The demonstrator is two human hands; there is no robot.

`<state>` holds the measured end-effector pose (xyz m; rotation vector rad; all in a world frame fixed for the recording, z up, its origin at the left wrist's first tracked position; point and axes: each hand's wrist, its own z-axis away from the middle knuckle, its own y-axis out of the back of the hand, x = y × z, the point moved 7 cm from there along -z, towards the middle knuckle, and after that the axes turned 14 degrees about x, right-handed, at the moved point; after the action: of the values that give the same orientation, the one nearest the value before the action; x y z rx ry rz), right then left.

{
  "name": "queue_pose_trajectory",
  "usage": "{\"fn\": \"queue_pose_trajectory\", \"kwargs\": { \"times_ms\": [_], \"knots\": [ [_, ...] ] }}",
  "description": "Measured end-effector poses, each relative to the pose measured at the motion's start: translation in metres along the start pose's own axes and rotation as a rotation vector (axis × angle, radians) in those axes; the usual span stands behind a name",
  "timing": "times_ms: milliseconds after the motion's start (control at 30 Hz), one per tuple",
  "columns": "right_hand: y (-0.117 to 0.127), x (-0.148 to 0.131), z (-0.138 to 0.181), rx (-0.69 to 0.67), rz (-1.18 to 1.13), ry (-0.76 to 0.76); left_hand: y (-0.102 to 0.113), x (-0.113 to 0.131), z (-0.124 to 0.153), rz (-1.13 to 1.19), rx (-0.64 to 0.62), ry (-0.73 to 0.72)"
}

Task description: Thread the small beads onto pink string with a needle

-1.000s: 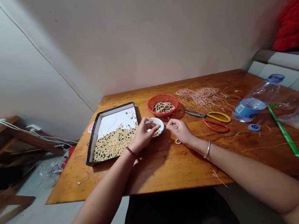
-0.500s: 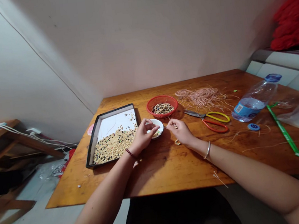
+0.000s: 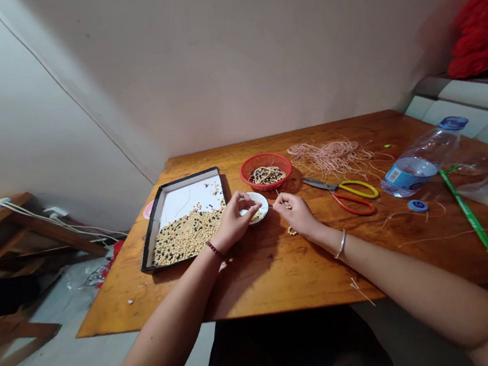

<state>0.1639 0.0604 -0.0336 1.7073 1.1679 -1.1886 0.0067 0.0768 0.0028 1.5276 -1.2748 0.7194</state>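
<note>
White round dish (image 3: 258, 203) lies under the left hand (image 3: 233, 220), fingertips pinched together over it. Right hand (image 3: 297, 214) pinches thin thread (image 3: 280, 197) just beside. Both grips unchanged from earlier; view shifted slightly.

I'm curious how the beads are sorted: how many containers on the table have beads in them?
3: the black tray at the left, the red basket behind the hands, and the small white dish between them. Its contents are partly hidden.

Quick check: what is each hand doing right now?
Left hand: fingertips pinched over the small white dish; contents too small to tell.
Right hand: pinched on a thin beading string.
</note>
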Motion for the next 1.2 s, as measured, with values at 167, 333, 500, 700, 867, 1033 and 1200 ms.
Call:
{"fn": "queue_pose_trajectory", "kwargs": {
  "times_ms": [167,333,500,700,867,1033,1200],
  "knots": [
    [0.002,0.001,0.0,0.016,0.018,-0.007,0.019,0.01,0.0,-0.66,0.205,-0.263],
    [0.001,0.003,0.0,0.012,0.04,-0.01,0.016,0.005,0.002,-0.75,0.175,-0.274],
    [0.003,0.002,-0.001,0.027,0.025,0.012,0.001,0.002,0.001,-0.178,0.027,-0.107],
    [0.002,-0.001,0.0,0.009,0.01,-0.015,-0.005,-0.002,0.0,0.047,-0.033,0.066],
    [0.002,-0.004,0.002,0.008,0.016,0.004,-0.007,-0.001,0.002,0.043,-0.063,0.062],
    [0.001,-0.004,0.002,0.003,0.029,0.011,-0.006,-0.001,0.002,0.023,-0.056,0.086],
    [0.002,-0.002,0.001,0.006,0.031,0.009,-0.006,-0.002,0.002,-0.002,-0.046,0.095]
  ]
}}
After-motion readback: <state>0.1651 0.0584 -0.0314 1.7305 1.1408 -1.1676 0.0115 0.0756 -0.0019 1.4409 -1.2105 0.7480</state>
